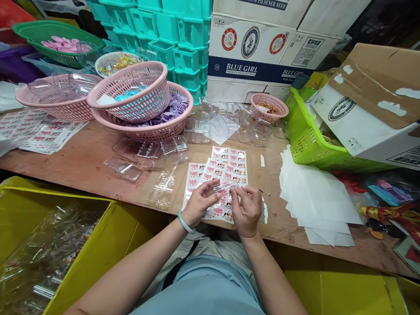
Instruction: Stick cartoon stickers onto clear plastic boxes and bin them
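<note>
Over the bench front, a small clear plastic case [223,185] is held between my two hands. My left hand [201,202], a pale bangle at its wrist, grips the case's left side between thumb and fingers. My right hand [246,209] is closed at the case's right end, thumb and fingertips pinched together; whether a sticker is in that pinch I cannot make out. Beneath the hands lie overlapping sticker sheets [229,162] printed with red lettering and cartoon cats. More clear plastic cases [147,152] lie on the bench to the left, and others lie behind the sheets.
Pink baskets [141,131] of purple and blue pieces stand at the left, a smaller pink basket [269,114] at the back. Right are a lime green basket [306,135] and white backing sheets [315,197]. A yellow box [127,236] with clear cases stands below left.
</note>
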The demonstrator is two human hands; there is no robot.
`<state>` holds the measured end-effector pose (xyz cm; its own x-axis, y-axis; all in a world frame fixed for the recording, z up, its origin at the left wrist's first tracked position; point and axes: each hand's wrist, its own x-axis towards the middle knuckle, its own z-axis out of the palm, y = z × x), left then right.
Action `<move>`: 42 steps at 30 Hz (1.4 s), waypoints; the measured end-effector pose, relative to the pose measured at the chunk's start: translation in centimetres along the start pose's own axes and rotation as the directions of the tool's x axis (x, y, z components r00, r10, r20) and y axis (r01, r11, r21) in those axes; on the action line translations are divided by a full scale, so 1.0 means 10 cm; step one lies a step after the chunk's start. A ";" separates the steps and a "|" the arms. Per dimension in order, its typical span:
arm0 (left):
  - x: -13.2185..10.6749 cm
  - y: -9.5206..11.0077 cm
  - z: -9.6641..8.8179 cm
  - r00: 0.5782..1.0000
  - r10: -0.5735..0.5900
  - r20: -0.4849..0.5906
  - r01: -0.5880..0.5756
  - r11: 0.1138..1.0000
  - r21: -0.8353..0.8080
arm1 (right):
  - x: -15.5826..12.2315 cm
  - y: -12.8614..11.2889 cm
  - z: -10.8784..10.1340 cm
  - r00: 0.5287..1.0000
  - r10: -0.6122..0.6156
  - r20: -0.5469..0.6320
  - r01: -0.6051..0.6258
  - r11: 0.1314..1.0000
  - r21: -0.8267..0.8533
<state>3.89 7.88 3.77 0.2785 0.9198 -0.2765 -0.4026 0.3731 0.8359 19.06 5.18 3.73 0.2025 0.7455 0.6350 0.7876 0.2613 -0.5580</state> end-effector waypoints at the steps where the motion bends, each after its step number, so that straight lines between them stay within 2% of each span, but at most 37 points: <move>1: 0.00 0.01 0.00 1.000 -0.003 -0.002 0.003 1.000 0.003 | -0.01 0.02 0.02 0.999 0.033 -0.001 -0.032 0.998 0.046; 3: -0.02 0.02 0.01 1.000 -0.012 -0.006 0.012 1.000 0.002 | -0.03 0.03 0.05 0.980 0.197 -0.008 -0.190 0.955 0.226; 4: -0.03 0.02 0.02 1.000 -0.013 -0.007 0.013 1.000 0.002 | -0.02 0.03 0.06 0.952 0.305 0.014 -0.292 0.897 0.333; 6: -0.05 0.04 0.04 1.000 0.002 -0.006 -0.002 1.000 0.015 | -0.01 0.02 0.06 0.870 0.469 0.150 -0.480 0.738 0.474; 7: -0.06 0.04 0.05 1.000 0.022 0.002 -0.022 0.999 0.024 | 0.01 0.01 0.05 0.830 0.501 0.243 -0.551 0.674 0.492; 9: -0.07 0.06 0.07 0.997 0.046 0.054 -0.047 0.998 0.029 | 0.05 0.00 0.00 0.770 0.485 0.415 -0.638 0.610 0.470; 11: -0.06 0.08 0.08 0.990 0.047 0.132 -0.050 0.999 0.021 | 0.13 0.01 -0.09 0.745 0.431 0.509 -0.659 0.590 0.466; 13: -0.01 0.10 0.09 0.972 0.058 0.229 -0.067 0.997 0.030 | 0.23 0.07 -0.22 0.722 0.327 0.609 -0.662 0.580 0.474; 16: 0.11 0.10 0.12 0.916 0.101 0.389 -0.156 0.981 0.112 | 0.37 0.32 -0.42 0.637 0.151 0.756 -0.655 0.623 0.428; 17: 0.15 0.09 0.14 0.903 0.111 0.416 -0.198 0.965 0.173 | 0.41 0.45 -0.49 0.645 0.157 0.748 -0.630 0.662 0.405; 19: 0.21 0.08 0.16 0.890 0.163 0.425 -0.338 0.862 0.378 | 0.47 0.78 -0.62 0.749 0.268 0.605 -0.541 0.776 0.326; 20: 0.23 0.07 0.17 0.881 0.199 0.429 -0.417 0.755 0.506 | 0.49 0.95 -0.68 0.804 0.331 0.494 -0.496 0.831 0.252; 22: 0.26 0.05 0.15 0.856 0.223 0.467 -0.516 0.451 0.728 | 0.54 1.25 -0.76 0.873 0.390 0.295 -0.424 0.904 0.058; 24: 0.27 0.03 0.10 0.854 0.163 0.494 -0.517 0.166 0.840 | 0.64 1.41 -0.76 0.925 0.345 0.160 -0.329 0.937 -0.117; 25: 0.28 0.02 0.07 0.866 0.128 0.484 -0.494 0.063 0.867 | 0.72 1.43 -0.72 0.950 0.291 0.114 -0.269 0.947 -0.177; 27: 0.28 -0.02 0.02 0.885 0.082 0.458 -0.453 -0.074 0.889 | 0.96 1.39 -0.54 0.979 0.190 0.078 -0.168 0.959 -0.226; 29: 0.28 -0.06 -0.03 0.892 0.075 0.445 -0.432 -0.143 0.890 | 1.29 1.32 -0.24 0.971 0.201 0.132 -0.170 0.962 -0.215; 33: 0.21 -0.11 -0.13 0.883 0.126 0.452 -0.421 -0.211 0.882 | 1.91 1.32 0.40 0.873 0.455 0.177 -0.409 0.879 -0.244; 35: 0.17 -0.11 -0.18 0.875 0.154 0.459 -0.420 -0.229 0.878 | 2.08 1.37 0.60 0.837 0.523 0.162 -0.480 0.843 -0.242; 38: 0.14 -0.09 -0.26 0.874 0.170 0.454 -0.414 -0.227 0.882 | 2.12 1.40 0.61 0.810 0.571 0.130 -0.541 0.815 -0.206; 42: 0.17 -0.09 -0.30 0.878 0.168 0.448 -0.423 -0.165 0.891 | 1.95 1.33 0.22 0.774 0.612 0.163 -0.600 0.791 -0.119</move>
<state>2.08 9.53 1.09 0.5680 0.8156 0.1102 0.7253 -0.5594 0.4013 32.21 24.58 7.53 0.5439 0.8368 0.0633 0.5709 -0.3137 -0.7587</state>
